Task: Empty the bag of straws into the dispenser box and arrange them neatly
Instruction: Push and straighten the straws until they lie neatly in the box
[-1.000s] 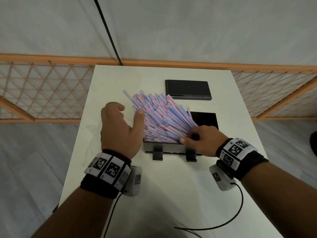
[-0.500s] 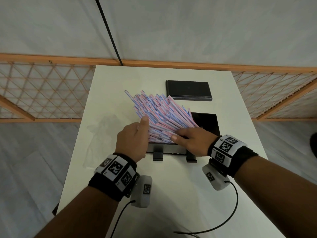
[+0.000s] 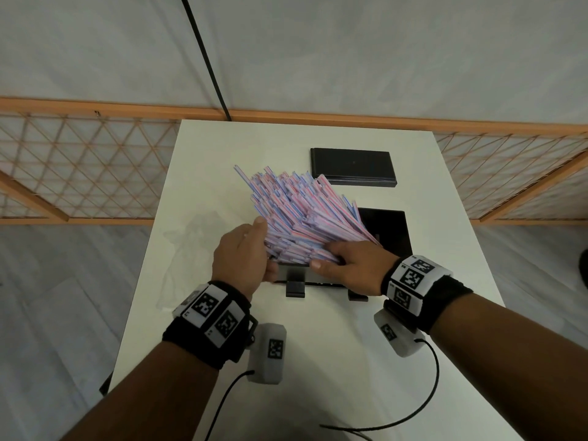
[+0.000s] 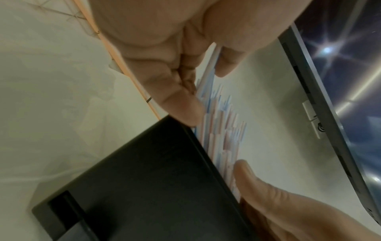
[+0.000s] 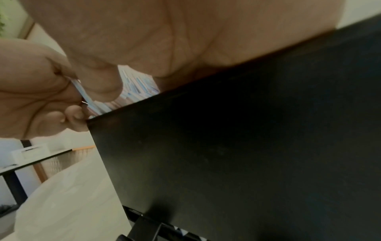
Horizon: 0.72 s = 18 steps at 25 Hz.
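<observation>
A big fan of pink, blue and white straws (image 3: 305,214) sticks out of the black dispenser box (image 3: 391,230), leaning up and to the left. My left hand (image 3: 254,249) cups the fan's left side, fingers along the straws and thumb at their near ends. In the left wrist view one straw (image 4: 212,70) runs between that hand's fingers (image 4: 181,104), above the box wall (image 4: 144,179). My right hand (image 3: 331,261) lies on the near right ends. The right wrist view shows it (image 5: 82,97) pinching a few straws (image 5: 136,88) at the box's top edge (image 5: 247,146).
The box's black lid (image 3: 353,167) lies flat behind it on the white table (image 3: 318,361). An empty clear plastic bag (image 3: 187,249) lies left of the box. Black wrist cables (image 3: 426,405) trail over the near table. An orange lattice fence (image 3: 79,173) runs behind.
My left hand has moved right and closed against the left side of the straws. My right hand slid slightly left along their near ends. The fan is a little tighter.
</observation>
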### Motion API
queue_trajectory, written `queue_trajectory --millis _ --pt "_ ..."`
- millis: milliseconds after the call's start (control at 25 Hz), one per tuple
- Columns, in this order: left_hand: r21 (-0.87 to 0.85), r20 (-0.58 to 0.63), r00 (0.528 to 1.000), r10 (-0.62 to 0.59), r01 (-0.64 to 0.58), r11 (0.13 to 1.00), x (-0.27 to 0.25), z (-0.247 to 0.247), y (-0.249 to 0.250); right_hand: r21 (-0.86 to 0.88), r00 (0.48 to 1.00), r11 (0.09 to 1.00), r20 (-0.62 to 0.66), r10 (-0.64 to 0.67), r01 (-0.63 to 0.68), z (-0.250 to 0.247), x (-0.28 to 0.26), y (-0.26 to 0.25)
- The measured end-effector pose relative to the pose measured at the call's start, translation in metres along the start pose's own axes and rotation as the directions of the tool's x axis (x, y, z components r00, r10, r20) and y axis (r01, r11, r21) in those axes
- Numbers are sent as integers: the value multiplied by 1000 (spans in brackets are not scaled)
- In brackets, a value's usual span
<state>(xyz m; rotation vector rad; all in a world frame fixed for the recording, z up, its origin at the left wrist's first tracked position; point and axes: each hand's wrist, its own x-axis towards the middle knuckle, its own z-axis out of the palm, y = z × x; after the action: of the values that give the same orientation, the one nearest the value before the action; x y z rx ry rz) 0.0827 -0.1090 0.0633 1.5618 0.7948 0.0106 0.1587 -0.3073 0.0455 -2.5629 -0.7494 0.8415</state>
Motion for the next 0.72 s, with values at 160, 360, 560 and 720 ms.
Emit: queue_trajectory --millis 160,360,560,720 --pt "62 52 996 76 -79 995 -7 1 4 30 1000 1000 31 -4 3 -2 2 0" --pt "115 109 978 179 -191 975 -9 5 6 42 991 998 132 35 -41 -3 7 -1" --pt "64 66 982 176 -180 982 -5 11 -1 81 992 997 -130 -9 20 -13 -2 -4" --pt "355 -54 933 356 -316 880 -4 3 -12 101 956 994 -286 66 -38 -19 -14 7"
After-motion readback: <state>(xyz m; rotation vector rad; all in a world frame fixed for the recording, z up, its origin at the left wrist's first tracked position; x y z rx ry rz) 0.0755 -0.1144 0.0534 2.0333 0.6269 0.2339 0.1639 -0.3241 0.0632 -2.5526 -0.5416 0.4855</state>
